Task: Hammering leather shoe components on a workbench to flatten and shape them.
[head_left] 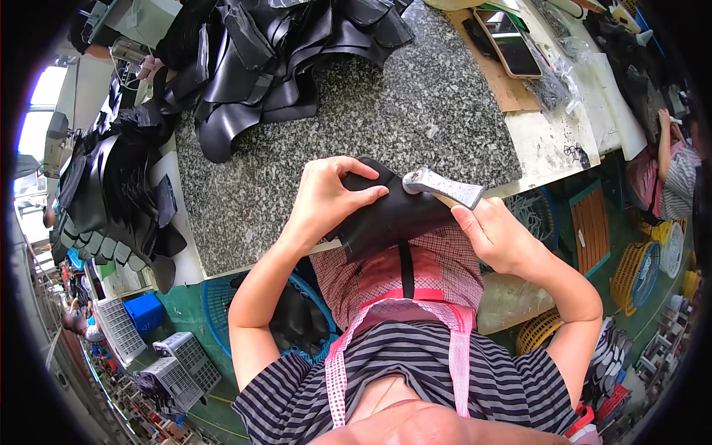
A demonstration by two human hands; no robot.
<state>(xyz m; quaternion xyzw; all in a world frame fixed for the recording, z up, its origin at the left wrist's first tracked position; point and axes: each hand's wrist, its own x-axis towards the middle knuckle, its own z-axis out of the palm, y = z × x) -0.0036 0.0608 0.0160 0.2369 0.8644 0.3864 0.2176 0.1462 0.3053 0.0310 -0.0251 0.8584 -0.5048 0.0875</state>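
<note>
A hammer (449, 188) with a grey metal head is gripped by its wooden handle in my right hand (493, 233). Its rounded face is over a black leather piece (393, 215); whether it touches cannot be made out. My left hand (326, 194) pinches the piece's upper left edge between thumb and fingers. That black piece lies at the near edge of the speckled granite slab (423, 111), partly overhanging toward my apron (386, 278).
Black leather pieces (245, 67) are heaped at the slab's far left, with more stacks (111, 193) beside it. A phone (508, 43) lies on cardboard at the far right. Blue baskets (215, 311) stand below the table. Another person (671, 170) sits at the right.
</note>
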